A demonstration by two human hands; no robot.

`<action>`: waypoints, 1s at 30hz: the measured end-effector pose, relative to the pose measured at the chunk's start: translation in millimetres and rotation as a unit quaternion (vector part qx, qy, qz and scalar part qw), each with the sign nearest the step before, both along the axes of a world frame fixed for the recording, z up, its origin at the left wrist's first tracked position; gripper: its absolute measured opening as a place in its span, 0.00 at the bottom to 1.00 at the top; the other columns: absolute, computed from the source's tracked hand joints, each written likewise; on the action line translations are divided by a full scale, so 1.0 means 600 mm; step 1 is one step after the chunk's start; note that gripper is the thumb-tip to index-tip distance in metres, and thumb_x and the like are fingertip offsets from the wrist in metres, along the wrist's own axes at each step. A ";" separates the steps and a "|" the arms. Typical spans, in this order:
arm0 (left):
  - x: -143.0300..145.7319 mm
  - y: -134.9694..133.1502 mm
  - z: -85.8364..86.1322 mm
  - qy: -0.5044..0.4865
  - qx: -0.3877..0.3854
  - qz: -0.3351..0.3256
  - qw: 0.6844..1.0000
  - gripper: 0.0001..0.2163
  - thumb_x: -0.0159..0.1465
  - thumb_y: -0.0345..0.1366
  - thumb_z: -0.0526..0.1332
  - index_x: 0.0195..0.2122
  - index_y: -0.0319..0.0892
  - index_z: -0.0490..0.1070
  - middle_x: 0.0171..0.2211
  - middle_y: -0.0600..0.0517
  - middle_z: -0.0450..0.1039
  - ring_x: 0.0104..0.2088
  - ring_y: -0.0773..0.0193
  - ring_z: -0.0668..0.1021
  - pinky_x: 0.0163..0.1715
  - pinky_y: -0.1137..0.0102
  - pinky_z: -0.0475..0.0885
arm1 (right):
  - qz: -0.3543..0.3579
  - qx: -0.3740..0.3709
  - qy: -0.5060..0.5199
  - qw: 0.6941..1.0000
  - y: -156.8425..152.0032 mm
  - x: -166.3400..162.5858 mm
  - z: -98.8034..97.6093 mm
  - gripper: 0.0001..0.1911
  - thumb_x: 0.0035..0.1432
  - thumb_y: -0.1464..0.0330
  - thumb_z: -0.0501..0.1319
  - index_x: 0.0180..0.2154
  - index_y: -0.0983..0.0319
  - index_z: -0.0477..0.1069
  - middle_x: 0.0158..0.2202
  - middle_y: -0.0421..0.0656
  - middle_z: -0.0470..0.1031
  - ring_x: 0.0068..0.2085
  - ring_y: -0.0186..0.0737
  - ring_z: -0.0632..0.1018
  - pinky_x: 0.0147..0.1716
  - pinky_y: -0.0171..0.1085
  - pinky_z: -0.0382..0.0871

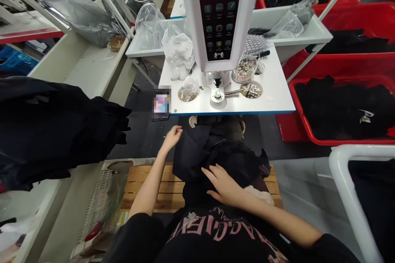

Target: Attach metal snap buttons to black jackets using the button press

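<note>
Loosely, my right hand (225,185) rests palm down on the heap of black cloth (216,154) across my lap, its fingers spread and clasping nothing that I can see. My left hand (173,137) is at the upper left edge of that cloth, fingers half curled; whether they pinch the edge, I cannot tell. So the cloth lies directly under my right hand and just beside my left, below the blue-edged white tabletop (197,107) and above the slatted wooden bench (166,187). Counting, I have one heap on my lap, though I cannot tell how many pieces it holds. Ahead of me stands one white press machine with a black button panel (219,20). On the tabletop are two round recessed cups of small metal parts (251,90), two thin coiled metal springs (233,93) and one clear round tub of shiny metal fasteners (245,70). One dark phone (161,104) is at its left edge, and one big black garment pile (55,127) hangs to my left.
</note>
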State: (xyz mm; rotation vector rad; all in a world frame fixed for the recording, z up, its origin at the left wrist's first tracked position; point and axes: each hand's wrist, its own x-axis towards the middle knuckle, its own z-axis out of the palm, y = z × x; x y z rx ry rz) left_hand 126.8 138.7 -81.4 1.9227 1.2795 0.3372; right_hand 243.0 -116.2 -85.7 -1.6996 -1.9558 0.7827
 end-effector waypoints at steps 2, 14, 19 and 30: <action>-0.019 -0.008 0.019 -0.038 0.044 0.003 0.998 0.13 0.67 0.38 0.51 0.48 0.36 0.65 0.42 0.45 0.71 0.44 0.59 0.75 0.47 0.61 0.69 | 0.008 0.016 0.036 0.999 -0.019 0.054 0.024 0.31 0.58 0.63 0.58 0.61 0.59 0.53 0.57 0.51 0.65 0.58 0.46 0.66 0.56 0.47 0.62; 0.034 -0.165 0.000 0.093 0.219 -0.442 0.865 0.30 0.54 0.41 0.67 0.57 0.41 0.61 0.62 0.39 0.56 0.63 0.48 0.57 0.61 0.48 0.42 | -0.170 -0.204 -0.097 0.959 -0.083 0.245 -0.018 0.30 0.53 0.49 0.57 0.52 0.60 0.63 0.43 0.51 0.76 0.43 0.55 0.76 0.37 0.45 0.69; 0.047 -0.096 0.006 0.058 0.079 -0.431 0.897 0.24 0.58 0.49 0.62 0.52 0.44 0.64 0.54 0.44 0.67 0.58 0.51 0.64 0.59 0.51 0.47 | -0.217 -0.046 -0.089 0.971 -0.084 0.201 0.025 0.13 0.59 0.56 0.55 0.37 0.58 0.68 0.33 0.43 0.76 0.35 0.44 0.76 0.32 0.39 0.66; 0.058 -0.180 0.088 -0.037 0.179 -0.709 0.682 0.08 0.62 0.34 0.59 0.43 0.42 0.68 0.32 0.50 0.71 0.34 0.61 0.71 0.36 0.65 0.64 | 0.121 -0.080 0.113 0.983 -0.071 0.123 0.155 0.17 0.59 0.52 0.54 0.33 0.58 0.68 0.26 0.37 0.73 0.26 0.34 0.73 0.24 0.33 0.60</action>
